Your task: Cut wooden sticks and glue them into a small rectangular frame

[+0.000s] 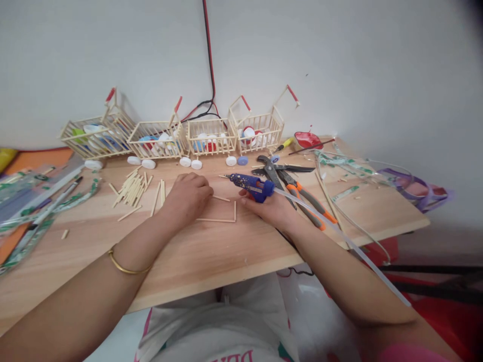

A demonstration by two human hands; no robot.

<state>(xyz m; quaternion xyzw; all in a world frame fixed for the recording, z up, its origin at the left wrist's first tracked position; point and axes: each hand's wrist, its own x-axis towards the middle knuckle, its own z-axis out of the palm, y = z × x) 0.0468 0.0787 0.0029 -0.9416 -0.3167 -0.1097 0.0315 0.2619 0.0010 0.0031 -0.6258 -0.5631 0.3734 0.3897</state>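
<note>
My right hand (273, 208) is wrapped round a blue hot glue gun (254, 187), whose nozzle points left. A long translucent glue stick (339, 234) trails out of its back, over my right forearm. My left hand (188, 193) rests low over the table with its fingers closed at the end of a thin wooden stick (221, 198); its fingertips are partly hidden. Close by lie a short upright stick (235, 211) and a longer bottom stick (217, 220), meeting at a corner. Beneath my left hand the rest of this outline is hidden.
Several small stick-built shopping carts (211, 136) stand along the wall. Loose cut sticks (134, 188) lie left of my left hand. Orange-handled pliers (307, 201), a yellow-handled tool (286, 144) and a red dish (307, 140) are on the right. Plastic packaging (33, 201) covers the left side.
</note>
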